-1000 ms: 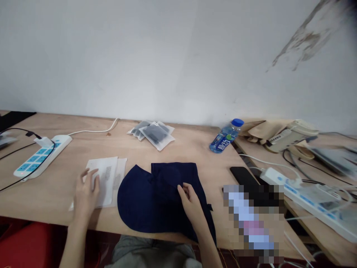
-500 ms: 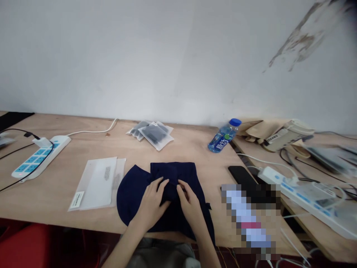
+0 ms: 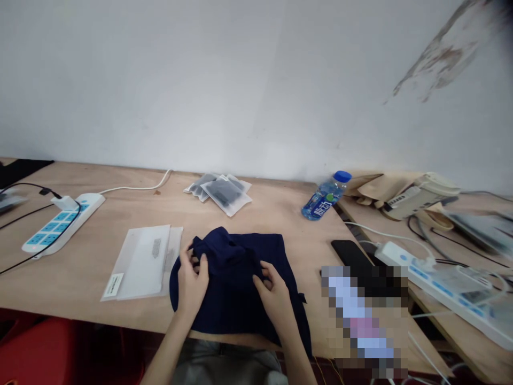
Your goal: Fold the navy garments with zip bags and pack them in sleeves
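Observation:
A dark navy cloth (image 3: 236, 283) lies on the wooden table (image 3: 280, 214) in front of me, its near edge hanging over the table's front. My left hand (image 3: 192, 280) pinches the cloth's upper left part and lifts a fold off the table. My right hand (image 3: 274, 294) presses on the cloth near its middle, fingers curled on the fabric.
Clear plastic bags with a label (image 3: 142, 262) lie left of the cloth. More small bags (image 3: 220, 191) sit near the wall. A white power strip (image 3: 60, 222) is at the left, a water bottle (image 3: 325, 197) and black phone (image 3: 349, 251) at the right, another power strip (image 3: 441, 283) beyond.
My left hand went from the plastic bags to the cloth's middle, then shifted left and picked up its upper left edge, folding the rounded flap. The right hand stayed put.

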A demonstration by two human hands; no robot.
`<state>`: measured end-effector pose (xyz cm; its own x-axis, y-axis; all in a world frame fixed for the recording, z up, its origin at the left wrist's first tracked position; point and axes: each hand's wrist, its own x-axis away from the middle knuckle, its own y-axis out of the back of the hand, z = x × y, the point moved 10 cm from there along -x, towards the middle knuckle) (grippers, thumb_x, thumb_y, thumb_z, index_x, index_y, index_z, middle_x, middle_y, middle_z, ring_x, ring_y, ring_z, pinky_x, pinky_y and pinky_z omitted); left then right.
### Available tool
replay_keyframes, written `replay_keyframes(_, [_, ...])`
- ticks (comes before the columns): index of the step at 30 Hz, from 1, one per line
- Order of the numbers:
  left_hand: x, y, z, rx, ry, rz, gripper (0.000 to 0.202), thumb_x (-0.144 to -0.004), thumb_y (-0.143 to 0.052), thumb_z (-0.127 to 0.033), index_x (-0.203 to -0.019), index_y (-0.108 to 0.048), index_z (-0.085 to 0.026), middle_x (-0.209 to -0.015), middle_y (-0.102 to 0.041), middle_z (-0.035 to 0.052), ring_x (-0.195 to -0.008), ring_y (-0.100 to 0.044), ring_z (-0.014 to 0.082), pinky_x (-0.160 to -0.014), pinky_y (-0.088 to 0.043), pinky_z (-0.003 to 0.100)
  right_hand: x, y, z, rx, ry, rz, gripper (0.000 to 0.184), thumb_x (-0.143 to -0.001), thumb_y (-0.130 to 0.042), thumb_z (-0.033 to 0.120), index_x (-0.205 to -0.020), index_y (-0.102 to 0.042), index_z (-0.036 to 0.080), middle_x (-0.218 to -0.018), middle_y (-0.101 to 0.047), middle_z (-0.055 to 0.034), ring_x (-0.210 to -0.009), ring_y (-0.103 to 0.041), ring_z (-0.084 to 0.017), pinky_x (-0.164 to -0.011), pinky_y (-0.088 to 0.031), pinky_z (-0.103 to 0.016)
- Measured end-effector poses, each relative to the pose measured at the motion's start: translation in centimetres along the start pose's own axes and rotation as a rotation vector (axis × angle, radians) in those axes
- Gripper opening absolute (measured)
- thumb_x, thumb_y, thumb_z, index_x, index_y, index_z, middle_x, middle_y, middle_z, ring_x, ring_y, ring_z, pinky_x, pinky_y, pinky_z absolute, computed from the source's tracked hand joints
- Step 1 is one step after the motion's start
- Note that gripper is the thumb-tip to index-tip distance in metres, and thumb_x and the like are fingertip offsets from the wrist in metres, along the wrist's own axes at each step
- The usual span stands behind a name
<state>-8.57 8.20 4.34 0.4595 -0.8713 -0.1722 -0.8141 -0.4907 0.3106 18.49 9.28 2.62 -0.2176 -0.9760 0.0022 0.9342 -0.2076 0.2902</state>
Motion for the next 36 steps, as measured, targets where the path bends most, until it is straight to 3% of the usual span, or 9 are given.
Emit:
replay_keyframes(3, [-0.2, 2.9, 0.7, -0.133, -0.058, -0.124, 0.057, -0.086, -0.052, -0.022, -0.14, -0.036, -0.021, -0.129, -0.056, 0.0165, -0.11, -0.062, 0.0262, -0.082, -0.055, 0.039, -0.2, 0.2, -0.2, 0.036, 0.011, -0.027, 0.038, -0.07, -0.062, 0.038, -0.103, -0.067, 0.02, -0.086, -0.07, -0.0074, -0.07, -0.065, -0.021, -0.062, -0.054, -0.032])
replay_keyframes(6, [-0.3, 3.3, -0.7, -0.263, -0.234, -0.099, 0.054, -0.086, -0.05, -0.02, -0.139, -0.04, -0.021, -0.133, -0.053, 0.0156, -0.126, -0.051, 0.0291, -0.103, -0.045, 0.049, -0.2, 0.2, -0.3, 0.102, 0.03, -0.04, 0.038, -0.071, -0.06, 0.038, -0.104, -0.067, 0.02, -0.087, -0.07, -0.0082, -0.07, -0.065, -0.022, -0.063, -0.053, -0.034])
replay_keyframes(13, [0.6, -2.4, -4.1, -0.494, -0.548, 0.262, 0.05, -0.082, -0.067, -0.047, -0.128, -0.058, -0.028, -0.149, -0.042, 0.0108, -0.138, -0.036, 0.0369, -0.11, -0.035, 0.057, 0.0, -0.4, 0.3, 0.172, 0.118, -0.014, 0.038, -0.076, -0.055, 0.036, -0.109, -0.065, 0.02, -0.092, -0.072, -0.0099, -0.082, -0.068, -0.025, -0.073, -0.054, -0.037])
replay_keyframes(16, [0.8, -3.8, -4.5, -0.488, -0.575, 0.302, 0.035, -0.084, -0.064, -0.046, -0.112, -0.067, -0.025, -0.131, -0.059, 0.0099, -0.128, -0.049, 0.034, -0.11, -0.035, 0.056, 0.1, -0.5, 0.2, 0.194, 0.124, -0.004, 0.039, -0.078, -0.053, 0.037, -0.112, -0.064, 0.019, -0.094, -0.072, -0.0105, -0.085, -0.068, -0.026, -0.076, -0.054, -0.039])
replay_keyframes(19, [0.2, -3.9, -4.3, -0.407, -0.503, 0.287, 0.02, -0.093, -0.053, -0.033, -0.1, -0.069, -0.024, -0.104, -0.071, 0.0072, -0.105, -0.064, 0.0271, -0.101, -0.044, 0.049, 0.2, -0.4, 0.1, 0.19, 0.121, -0.011, 0.039, -0.08, -0.053, 0.037, -0.112, -0.064, 0.019, -0.097, -0.071, -0.0116, -0.088, -0.068, -0.026, -0.079, -0.054, -0.04])
replay_keyframes(21, [-0.8, -3.1, -4.1, -0.323, -0.42, 0.231, 0.021, -0.093, -0.05, -0.03, -0.1, -0.068, -0.023, -0.099, -0.072, 0.007, -0.099, -0.066, 0.0257, -0.094, -0.048, 0.044, 0.1, -0.2, 0.1, 0.164, 0.12, -0.024, 0.039, -0.08, -0.053, 0.038, -0.112, -0.063, 0.018, -0.099, -0.071, -0.0124, -0.091, -0.068, -0.027, -0.081, -0.054, -0.04])
replay_keyframes(28, [-6.3, 3.1, -2.0, -0.11, -0.148, -0.025, 0.027, -0.089, -0.05, -0.037, -0.102, -0.067, -0.02, -0.097, -0.073, 0.0075, -0.093, -0.068, 0.0249, -0.085, -0.051, 0.037, -0.7, 1.2, 0.4, 0.076, 0.14, -0.089, 0.04, -0.083, -0.053, 0.041, -0.115, -0.061, 0.018, -0.104, -0.069, -0.0119, -0.099, -0.065, -0.026, -0.089, -0.052, -0.041])
replay_keyframes(32, [-8.4, 6.8, 0.6, 0.161, -0.02, -0.151, 0.036, -0.074, -0.065, -0.037, -0.104, -0.063, -0.017, -0.098, -0.071, 0.0069, -0.089, -0.067, 0.0211, -0.079, -0.053, 0.031, -1.3, 2.3, -0.5, 0.035, 0.12, -0.106, 0.042, -0.083, -0.053, 0.045, -0.115, -0.06, 0.019, -0.106, -0.068, -0.0112, -0.101, -0.064, -0.025, -0.093, -0.05, -0.043])
replay_keyframes(36, [-8.1, 7.6, 4.2, 0.317, 0.163, -0.141, 0.055, -0.068, -0.069, -0.037, -0.118, -0.056, -0.019, -0.076, -0.066, -0.0004, -0.063, -0.063, 0.0146, -0.059, -0.05, 0.024, -2.0, 3.2, -1.7, -0.003, 0.115, -0.13, 0.044, -0.082, -0.053, 0.046, -0.116, -0.058, 0.02, -0.108, -0.067, -0.0105, -0.104, -0.063, -0.024, -0.094, -0.049, -0.043])
